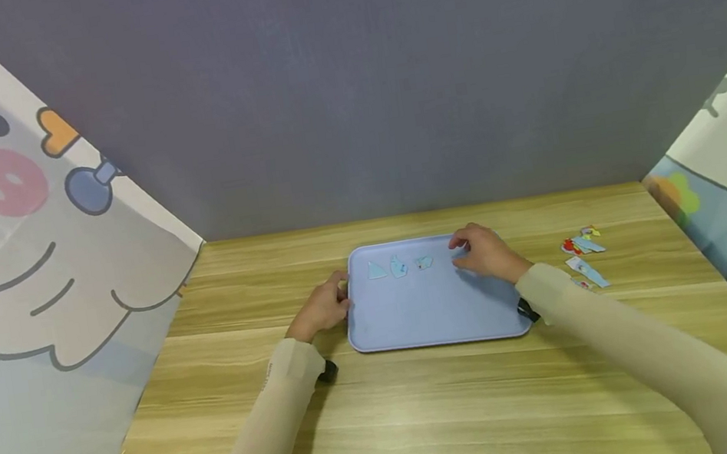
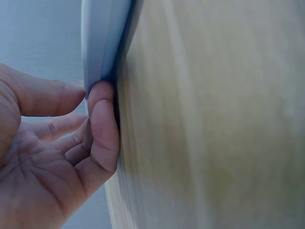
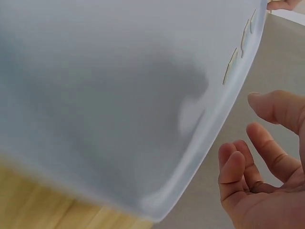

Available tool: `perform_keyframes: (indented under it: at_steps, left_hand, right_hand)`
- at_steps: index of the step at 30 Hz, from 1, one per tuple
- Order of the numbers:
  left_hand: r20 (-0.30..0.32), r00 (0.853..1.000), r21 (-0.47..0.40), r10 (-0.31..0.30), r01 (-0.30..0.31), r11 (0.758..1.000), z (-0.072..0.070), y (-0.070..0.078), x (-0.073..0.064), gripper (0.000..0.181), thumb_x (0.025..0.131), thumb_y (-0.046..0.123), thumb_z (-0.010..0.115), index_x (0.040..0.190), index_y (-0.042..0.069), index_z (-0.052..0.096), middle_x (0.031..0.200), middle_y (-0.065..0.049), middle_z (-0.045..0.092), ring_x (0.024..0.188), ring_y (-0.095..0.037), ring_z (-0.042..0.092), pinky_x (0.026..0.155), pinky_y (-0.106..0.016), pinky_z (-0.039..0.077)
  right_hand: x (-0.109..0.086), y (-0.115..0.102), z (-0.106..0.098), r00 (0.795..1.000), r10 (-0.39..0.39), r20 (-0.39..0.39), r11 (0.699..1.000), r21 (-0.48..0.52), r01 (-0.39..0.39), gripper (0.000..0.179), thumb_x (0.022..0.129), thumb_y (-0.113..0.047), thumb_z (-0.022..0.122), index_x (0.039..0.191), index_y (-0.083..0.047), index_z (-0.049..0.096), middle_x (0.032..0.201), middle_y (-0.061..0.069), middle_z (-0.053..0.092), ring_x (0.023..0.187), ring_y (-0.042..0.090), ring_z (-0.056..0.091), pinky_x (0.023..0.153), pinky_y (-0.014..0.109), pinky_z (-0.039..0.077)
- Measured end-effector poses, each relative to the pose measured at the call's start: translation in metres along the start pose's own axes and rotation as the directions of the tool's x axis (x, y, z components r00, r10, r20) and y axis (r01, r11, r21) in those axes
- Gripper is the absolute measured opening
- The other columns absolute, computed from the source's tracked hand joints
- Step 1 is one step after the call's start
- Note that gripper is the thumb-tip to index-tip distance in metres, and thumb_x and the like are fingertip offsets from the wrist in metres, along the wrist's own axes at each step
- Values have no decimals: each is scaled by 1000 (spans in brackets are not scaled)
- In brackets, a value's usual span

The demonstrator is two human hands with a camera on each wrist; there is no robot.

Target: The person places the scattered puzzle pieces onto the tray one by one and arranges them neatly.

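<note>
A light blue tray (image 1: 435, 314) lies on the wooden table. Three flat, pale blue cut-out pieces lie in a row along its far side: a triangular one (image 1: 376, 270), a taller one (image 1: 399, 267) and a small one (image 1: 423, 262). At the tray's left edge, my left hand (image 1: 322, 309) grips the rim; the left wrist view shows its thumb on the rim (image 2: 97, 47) and fingertips against the outer side. My right hand (image 1: 484, 253) hovers over the tray's far right part, fingers loosely bent and apart, with nothing between them in the right wrist view.
Right of the tray, several more cut-outs lie loose: a red and yellow group (image 1: 572, 246) and a long pale blue piece (image 1: 588, 271), with another partly behind the right sleeve (image 1: 584, 304). A grey wall (image 1: 387, 99) rises behind the table; printed cartoon panels flank both sides.
</note>
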State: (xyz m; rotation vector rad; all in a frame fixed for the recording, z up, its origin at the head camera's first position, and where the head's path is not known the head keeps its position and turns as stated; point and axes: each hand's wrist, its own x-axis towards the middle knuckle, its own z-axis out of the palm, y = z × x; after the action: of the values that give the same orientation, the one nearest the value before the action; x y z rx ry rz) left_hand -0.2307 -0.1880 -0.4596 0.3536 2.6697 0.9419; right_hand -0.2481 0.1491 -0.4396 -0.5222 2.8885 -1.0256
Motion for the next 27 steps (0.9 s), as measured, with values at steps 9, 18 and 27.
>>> perform_keyframes:
  at_steps: [9,18,27]
  left_hand:
    - [-5,1000,1,0,0,1000,1,-1,1,48,90,1,59,134,4,41,90,-11,60,72,-19,58,63,-31,49]
    - [-4,1000,6,4,-4,1000,1,-2,0,48,91,2,59,135,4,40,89,-11,60,73,-19,58,64,-31,49]
    - [-2,1000,10,8,-8,1000,1,-2,0,48,90,2,59,134,4,41,89,-11,60,72,-19,58,64,-31,49]
  right_hand:
    - [-33,14,-23,1000,-17,-18,1000,-18,16,27,82,-5,71,106,3,64,103,20,54,95,36,54,79,46,46]
    - [-62,31,-54,999,10,-36,999,-42,-11,30,84,-6,69,112,3,62,108,20,54,99,38,54,75,48,48]
    - [-86,54,-70,997,-12,-78,998,-59,8,31,83,-2,69,112,6,61,106,24,53,94,40,54,75,50,47]
